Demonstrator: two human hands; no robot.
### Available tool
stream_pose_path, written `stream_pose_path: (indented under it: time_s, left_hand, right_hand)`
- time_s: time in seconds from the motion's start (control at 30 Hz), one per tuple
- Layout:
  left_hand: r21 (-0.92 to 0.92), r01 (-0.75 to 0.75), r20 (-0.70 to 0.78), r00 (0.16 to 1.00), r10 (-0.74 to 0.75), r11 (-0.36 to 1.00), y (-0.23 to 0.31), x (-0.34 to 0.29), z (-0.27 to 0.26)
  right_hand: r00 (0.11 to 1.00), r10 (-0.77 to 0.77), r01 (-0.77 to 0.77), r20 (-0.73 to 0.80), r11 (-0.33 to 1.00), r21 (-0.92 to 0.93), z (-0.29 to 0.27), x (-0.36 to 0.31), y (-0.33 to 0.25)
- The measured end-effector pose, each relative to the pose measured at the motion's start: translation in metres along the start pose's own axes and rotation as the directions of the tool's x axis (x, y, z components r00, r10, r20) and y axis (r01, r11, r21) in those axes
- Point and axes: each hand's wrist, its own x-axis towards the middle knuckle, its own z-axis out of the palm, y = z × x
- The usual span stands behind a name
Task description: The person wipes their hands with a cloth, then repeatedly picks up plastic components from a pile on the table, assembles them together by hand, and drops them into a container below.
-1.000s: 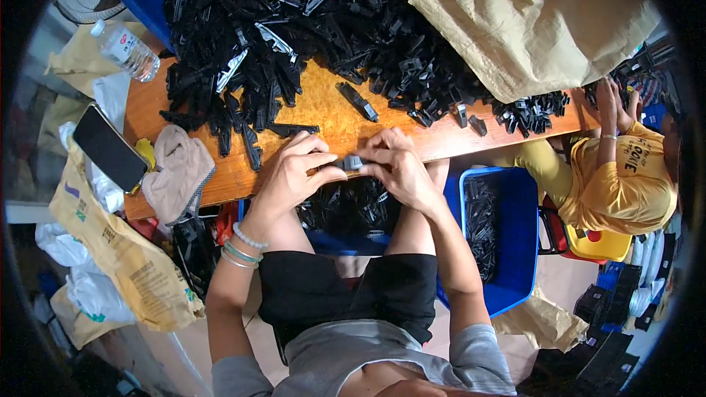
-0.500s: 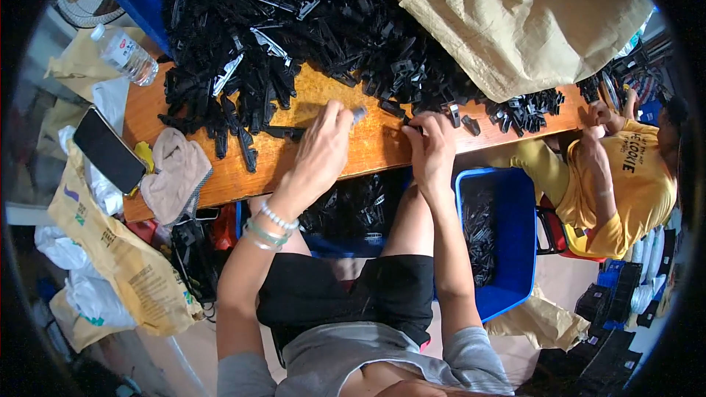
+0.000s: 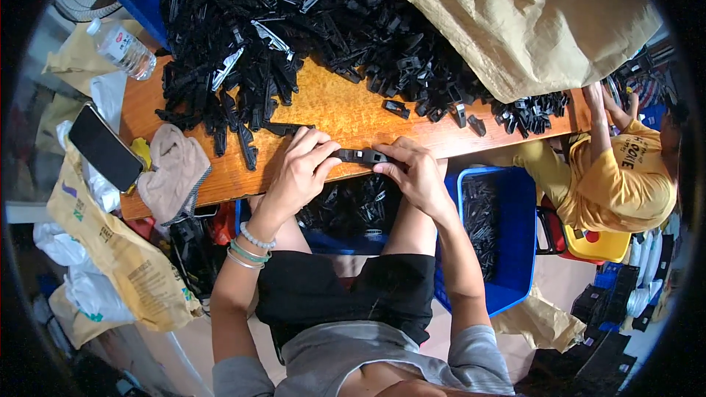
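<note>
My left hand (image 3: pixel 301 167) pinches the left end of a black part (image 3: pixel 360 155) between thumb and fingers, and my right hand (image 3: pixel 419 176) pinches its right end. The part spans the gap between them by the near edge of the table (image 3: pixel 338 106); I cannot tell whether it touches the wood. From the part, a loose piece (image 3: pixel 396 109) lies at 1 o'clock, and a heap (image 3: pixel 346 11) of black pieces spreads from 10 to 2 o'clock, a beige sack (image 3: pixel 529 26) over it at 2. A cloth (image 3: pixel 173 169) lies at 9 o'clock, a phone (image 3: pixel 107 148) just past it, and a bottle (image 3: pixel 125 48) at 10. A blue bin (image 3: pixel 518 265) holding black pieces stands at 4 o'clock, and a co-worker in a yellow shirt (image 3: pixel 625 184) sits at 3
</note>
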Motion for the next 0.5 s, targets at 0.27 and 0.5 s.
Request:
stream_pose_path:
  time_s: [0.27,0.5]
  left_hand:
    - [-0.012,-0.066,0.009,0.998,0.066,0.998,0.001,0.003,0.006]
    - [0.250,-0.090,-0.023,0.995,0.099,0.964,0.001,-0.003,-0.036]
  right_hand:
    - [0.970,-0.240,0.230,-0.033,0.953,-0.196,0.014,0.008,0.004]
    - [0.972,-0.233,0.233,-0.008,0.972,-0.011,-0.005,-0.002,0.001]
